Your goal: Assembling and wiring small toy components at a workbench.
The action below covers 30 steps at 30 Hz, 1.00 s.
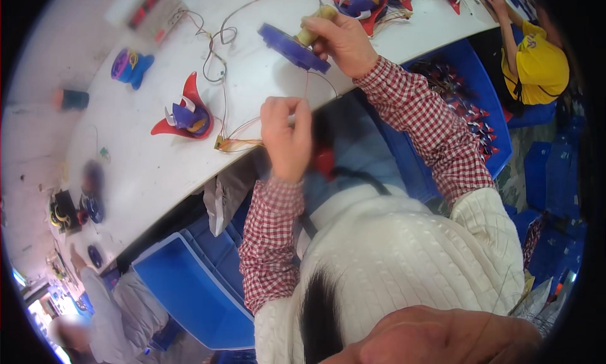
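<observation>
My right hand (347, 42) grips a yellowish-tan cylindrical piece (309, 33) at the far edge of a purple disc (291, 47), which is tilted over the table. Thin wires hang below the disc toward my left hand (287, 135). That hand is closed in a pinch near the table's front edge; its fingers hide what they hold. Left of it, a small circuit board (222, 143) with several thin wires lies at the table edge. Beside the board rests a purple toy head (191, 118) with a red pointed collar and white horn-like parts.
Similar toy heads (363, 1) lie at the far right of the white table (158, 168). A blue-purple toy piece (131, 67) stands at left. Blue bins (189, 288) sit below on both sides, the right one holding many parts. Another person in yellow (536, 64) works at right.
</observation>
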Motion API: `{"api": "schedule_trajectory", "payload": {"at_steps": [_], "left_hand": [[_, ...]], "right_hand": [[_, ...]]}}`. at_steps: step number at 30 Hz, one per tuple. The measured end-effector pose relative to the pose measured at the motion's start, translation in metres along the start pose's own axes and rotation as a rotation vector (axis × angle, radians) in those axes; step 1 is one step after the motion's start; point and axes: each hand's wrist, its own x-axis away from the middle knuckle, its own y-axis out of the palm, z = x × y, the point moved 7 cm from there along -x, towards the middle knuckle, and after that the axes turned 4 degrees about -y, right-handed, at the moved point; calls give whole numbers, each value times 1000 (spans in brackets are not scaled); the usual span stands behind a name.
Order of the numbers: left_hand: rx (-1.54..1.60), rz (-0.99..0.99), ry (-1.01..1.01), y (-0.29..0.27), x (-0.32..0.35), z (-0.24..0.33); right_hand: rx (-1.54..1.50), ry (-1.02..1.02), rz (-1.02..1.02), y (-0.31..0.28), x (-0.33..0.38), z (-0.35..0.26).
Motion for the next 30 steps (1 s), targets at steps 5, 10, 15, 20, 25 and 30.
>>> {"api": "schedule_trajectory", "payload": {"at_steps": [5,10,15,20,25,30], "left_hand": [[138,-17,-29,1,-8,2],[223,88,-9,0,-12,10],[87,22,21,17,-1,21],[221,22,-207,20,4,3],[234,65,-163,18,7,-2],[293,50,-163,17,10,-2]], "right_hand": [[-201,76,4,0,-1,0],[-695,311,122,15,9,27],[-704,256,113,21,19,53],[-657,88,108,20,23,64],[-775,51,-10,22,20,77],[-1210,328,-258,44,28,84]]}}
